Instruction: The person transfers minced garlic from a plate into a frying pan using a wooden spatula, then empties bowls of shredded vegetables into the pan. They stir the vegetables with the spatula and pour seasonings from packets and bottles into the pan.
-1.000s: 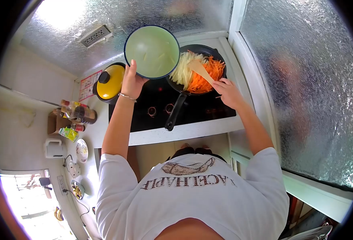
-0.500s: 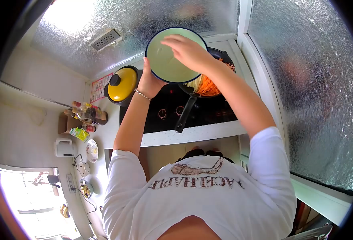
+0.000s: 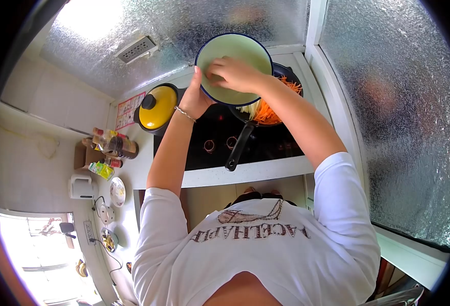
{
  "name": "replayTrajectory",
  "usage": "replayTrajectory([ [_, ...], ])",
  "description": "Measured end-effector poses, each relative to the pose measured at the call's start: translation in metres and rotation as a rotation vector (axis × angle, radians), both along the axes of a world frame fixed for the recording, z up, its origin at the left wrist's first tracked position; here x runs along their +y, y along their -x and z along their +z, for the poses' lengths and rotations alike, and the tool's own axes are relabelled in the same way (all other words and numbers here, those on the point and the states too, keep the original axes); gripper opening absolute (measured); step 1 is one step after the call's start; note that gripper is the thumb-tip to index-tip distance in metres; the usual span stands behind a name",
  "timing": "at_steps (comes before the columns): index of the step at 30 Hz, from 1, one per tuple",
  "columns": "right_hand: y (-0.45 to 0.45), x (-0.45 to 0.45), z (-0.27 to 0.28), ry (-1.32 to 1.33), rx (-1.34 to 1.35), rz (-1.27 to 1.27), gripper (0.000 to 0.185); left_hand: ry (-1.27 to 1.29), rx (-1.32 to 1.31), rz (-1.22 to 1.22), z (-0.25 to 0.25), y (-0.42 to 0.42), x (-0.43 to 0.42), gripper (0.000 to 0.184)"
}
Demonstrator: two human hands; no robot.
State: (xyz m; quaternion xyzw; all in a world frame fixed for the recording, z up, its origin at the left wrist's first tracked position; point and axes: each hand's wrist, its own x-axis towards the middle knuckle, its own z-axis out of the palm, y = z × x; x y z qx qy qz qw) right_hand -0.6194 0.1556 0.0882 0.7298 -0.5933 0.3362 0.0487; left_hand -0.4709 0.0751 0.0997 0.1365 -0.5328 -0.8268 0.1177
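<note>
My left hand (image 3: 198,98) grips the side of a pale green enamel bowl (image 3: 255,51) with a dark blue rim, thumb at the edge. Tilted, the bowl hangs over a black frying pan (image 3: 245,133) and covers part of it. Inside the bowl, my right hand (image 3: 235,75) has its fingers curled in near the inner surface; whatever they may hold is hidden. Orange carrot shreds (image 3: 268,113) lie in the pan beside pale shreds (image 3: 250,108).
The pan stands on a black glass cooktop (image 3: 194,153). To the left is a black pot with a yellow lid (image 3: 157,107). Bottles (image 3: 120,147), a patterned plate (image 3: 118,192) and a small bowl (image 3: 109,239) line the left counter. Foil-like panels (image 3: 388,102) rise behind and at right.
The bowl and my left hand have shifted slightly right. My right hand's fingers, stretched out before, are now bent down into the bowl.
</note>
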Motion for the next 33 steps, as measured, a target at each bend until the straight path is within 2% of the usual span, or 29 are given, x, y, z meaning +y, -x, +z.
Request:
replayTrajectory([
  [2,0.007,-0.001,-0.012,-0.076,0.141,-0.030,0.023,0.042,0.004,-0.020,-0.006,0.004,-0.009,0.074],
  [6,0.018,0.001,-0.035,-0.121,0.147,0.002,0.022,0.197,-0.002,0.046,-0.014,0.009,-0.022,0.068],
  [10,0.030,-0.004,-0.048,-0.191,0.117,0.015,0.021,0.218,-0.001,0.137,-0.015,0.014,-0.033,0.062],
  [13,0.037,-0.011,-0.062,-0.197,0.136,-0.009,0.018,0.348,-0.019,0.179,-0.023,0.021,-0.042,0.066],
  [15,0.041,-0.012,-0.065,-0.205,0.154,-0.035,0.016,0.571,-0.045,0.242,-0.026,0.026,-0.048,0.074],
  [16,0.042,-0.009,-0.068,-0.209,0.194,-0.057,0.015,0.571,-0.046,0.244,-0.029,0.027,-0.050,0.074],
  [18,0.051,-0.005,-0.078,-0.213,0.235,-0.079,0.015,0.750,-0.066,0.325,-0.029,0.030,-0.048,0.076],
  [21,0.062,0.002,-0.073,-0.362,0.360,-0.170,0.015,0.702,-0.083,0.359,-0.026,0.026,-0.048,0.078],
  [23,0.072,0.005,-0.056,-0.477,0.233,-0.278,0.021,0.709,-0.069,0.336,-0.026,0.023,-0.052,0.079],
  [24,0.073,0.003,-0.052,-0.478,0.233,-0.277,0.021,0.718,-0.055,0.312,-0.026,0.022,-0.053,0.081],
  [26,0.066,-0.004,-0.046,-0.071,-0.040,-0.224,0.024,0.737,0.012,0.289,-0.031,0.023,-0.054,0.083],
  [29,0.051,-0.012,-0.047,0.070,-0.021,-0.324,0.029,0.789,0.176,0.242,-0.034,0.026,-0.053,0.086],
  [30,0.052,-0.013,-0.050,0.072,-0.020,-0.325,0.029,0.819,0.271,0.222,-0.034,0.026,-0.051,0.087],
  [32,0.056,-0.017,-0.062,-0.076,0.177,-0.299,0.030,0.797,0.270,0.211,-0.030,0.023,-0.049,0.089],
  [33,0.059,-0.016,-0.070,-0.075,0.178,-0.296,0.030,0.773,0.268,0.201,-0.028,0.021,-0.047,0.091],
])
